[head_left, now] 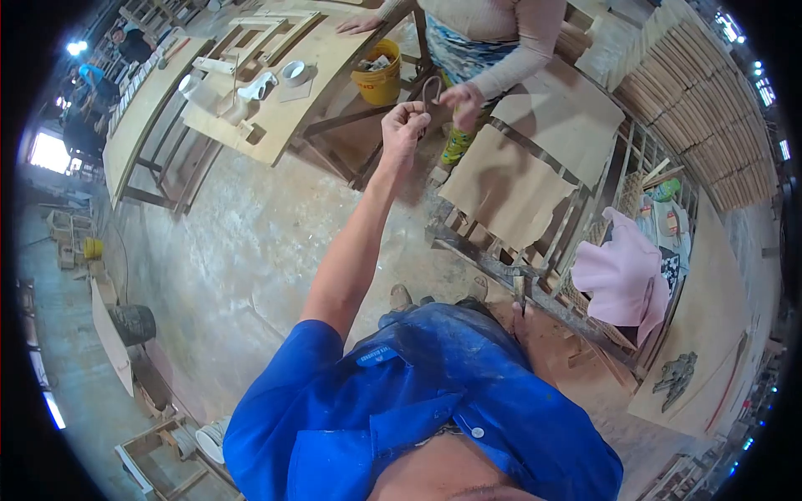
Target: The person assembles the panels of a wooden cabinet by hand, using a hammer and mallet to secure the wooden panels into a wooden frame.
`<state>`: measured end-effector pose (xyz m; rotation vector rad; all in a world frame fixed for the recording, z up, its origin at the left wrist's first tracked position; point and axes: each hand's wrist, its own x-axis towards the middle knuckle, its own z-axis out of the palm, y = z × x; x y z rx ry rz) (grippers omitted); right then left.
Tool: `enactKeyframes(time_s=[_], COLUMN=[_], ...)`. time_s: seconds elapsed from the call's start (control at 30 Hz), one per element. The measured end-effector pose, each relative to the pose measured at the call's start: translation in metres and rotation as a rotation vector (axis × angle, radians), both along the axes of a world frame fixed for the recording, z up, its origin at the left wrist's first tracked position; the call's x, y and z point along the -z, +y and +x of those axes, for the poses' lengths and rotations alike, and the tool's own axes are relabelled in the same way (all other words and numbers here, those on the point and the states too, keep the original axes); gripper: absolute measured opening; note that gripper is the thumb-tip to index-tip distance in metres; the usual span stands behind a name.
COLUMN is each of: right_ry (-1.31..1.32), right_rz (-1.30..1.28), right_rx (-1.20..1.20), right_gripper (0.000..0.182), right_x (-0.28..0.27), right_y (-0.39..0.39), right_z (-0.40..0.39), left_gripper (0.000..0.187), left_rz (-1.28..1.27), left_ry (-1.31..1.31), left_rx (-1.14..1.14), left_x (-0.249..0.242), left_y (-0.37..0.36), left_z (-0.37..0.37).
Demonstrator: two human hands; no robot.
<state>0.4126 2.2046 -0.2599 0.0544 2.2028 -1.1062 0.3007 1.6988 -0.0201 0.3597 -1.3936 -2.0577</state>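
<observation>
Near the bucket (378, 86), our left hand (404, 127) pinches a hook (428, 87), our right hand (523, 322) grips a tool (519, 289); this holding seems to need steadiness.

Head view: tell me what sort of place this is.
Probably a woodworking or furniture workshop: tall stacks of wooden strips, wooden frames lying on a worktable, and a dusty-looking floor.

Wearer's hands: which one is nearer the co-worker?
Left hand, raised at the curved rod, beside the co-worker's lower hand; the right hand hangs low, near the shirt.
</observation>
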Motion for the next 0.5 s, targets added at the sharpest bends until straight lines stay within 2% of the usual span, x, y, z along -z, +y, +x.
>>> enactKeyframes(time_s=[0.1, 0.17, 0.27, 0.3, 0.37, 0.4, 0.47, 0.5], right_ry=[0.033, 0.151, 0.106, 0.106, 0.064, 0.066, 0.059, 0.068], right_rz=[0.054, 0.242, 0.201, 0.207, 0.107, 0.118, 0.128, 0.139], right_rx=[-0.006, -0.024, -0.027, -0.035, -0.044, -0.059, -0.171, -0.190], right_gripper=[0.067, 0.075, 0.072, 0.072, 0.064, 0.064, 0.060, 0.060], right_x=[0.012, -0.015, 0.001, -0.010, -0.038, -0.038, -0.040, -0.051], right_y=[0.004, -0.005, 0.003, 0.002, -0.005, -0.002, -0.001, -0.005], right_z=[0.001, 0.006, 0.001, -0.002, -0.007, -0.009, -0.018, -0.022], left_gripper=[0.014, 0.014, 0.018, 0.018, 0.043, 0.043, 0.072, 0.072], left_rz=[-0.020, -0.014, -0.027, -0.021, -0.061, -0.050, -0.001, 0.011], left_ry=[0.038, 0.054, 0.030, 0.029, -0.020, -0.020, 0.030, 0.037], left_rx=[-0.001, -0.019, -0.039, -0.046, -0.014, -0.029, -0.179, -0.198], left_x=[0.005, 0.006, 0.012, 0.012, 0.013, 0.014, 0.016, 0.025], left_y=[0.001, 0.007, 0.006, 0.005, 0.002, 0.003, 0.007, 0.005], left_z=[-0.018, -0.025, -0.036, -0.038, -0.039, -0.034, -0.016, 0.000])
